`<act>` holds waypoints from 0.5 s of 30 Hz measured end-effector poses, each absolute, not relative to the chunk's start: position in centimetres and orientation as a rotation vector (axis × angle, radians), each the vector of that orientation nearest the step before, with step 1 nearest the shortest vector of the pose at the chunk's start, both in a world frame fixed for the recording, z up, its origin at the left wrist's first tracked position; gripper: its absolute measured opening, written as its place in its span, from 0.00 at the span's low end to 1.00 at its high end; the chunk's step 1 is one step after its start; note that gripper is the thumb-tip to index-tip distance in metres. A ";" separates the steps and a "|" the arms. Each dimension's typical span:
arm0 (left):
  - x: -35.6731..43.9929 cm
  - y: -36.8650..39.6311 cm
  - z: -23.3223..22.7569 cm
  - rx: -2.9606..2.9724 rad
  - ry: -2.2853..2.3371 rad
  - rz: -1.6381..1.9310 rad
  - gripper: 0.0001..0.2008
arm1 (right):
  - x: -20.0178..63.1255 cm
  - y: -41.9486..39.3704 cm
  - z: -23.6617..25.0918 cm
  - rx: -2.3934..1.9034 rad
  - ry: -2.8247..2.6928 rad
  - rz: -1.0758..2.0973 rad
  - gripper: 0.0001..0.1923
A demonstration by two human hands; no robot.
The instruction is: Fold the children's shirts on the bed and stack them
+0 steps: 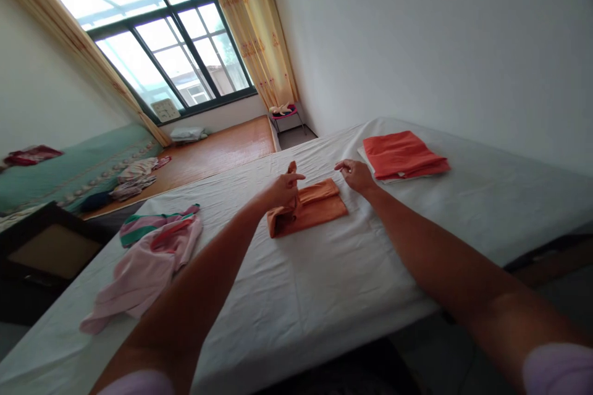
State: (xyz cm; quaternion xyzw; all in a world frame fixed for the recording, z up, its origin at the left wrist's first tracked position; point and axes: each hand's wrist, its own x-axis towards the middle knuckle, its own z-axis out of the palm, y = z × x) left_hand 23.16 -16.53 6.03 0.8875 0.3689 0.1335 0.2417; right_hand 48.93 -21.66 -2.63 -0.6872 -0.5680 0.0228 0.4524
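A folded orange-brown garment (319, 210) lies on the white bed sheet (324, 278) in the middle of the view. My left hand (280, 191) is closed on its left end, where the cloth is lifted and bunched. A bit of that cloth sticks up past my fingers. Off the garment's far right corner, my right hand (354, 174) hovers with loosely bent fingers and no cloth visible in it. Just beyond that hand is a neat stack of folded red-orange cloth (403, 153), with a pale layer under it.
Loose pink clothing (143, 262) and a green-and-pink striped piece (139, 225) lie on the bed at left. A dark wooden cabinet (50, 253) stands beyond the left edge. A pink stool (283, 112) is by the curtain (259, 37), and a white wall (417, 43) borders the right.
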 end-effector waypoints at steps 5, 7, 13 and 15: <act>29.8 -18.5 3.0 2.354 0.957 0.329 0.22 | 49.1 -22.0 -2.4 -1.740 -1.371 0.125 0.17; 30.9 -18.9 2.3 2.256 0.935 0.348 0.24 | 49.3 -22.1 -2.3 -1.746 -1.367 0.146 0.16; 27.5 -17.3 3.2 2.030 1.011 0.699 0.24 | 48.4 -22.8 -0.7 -1.699 -1.276 0.002 0.18; 24.9 -16.9 2.8 2.179 1.065 0.745 0.23 | 46.7 -23.3 -0.1 -1.555 -1.388 -0.067 0.19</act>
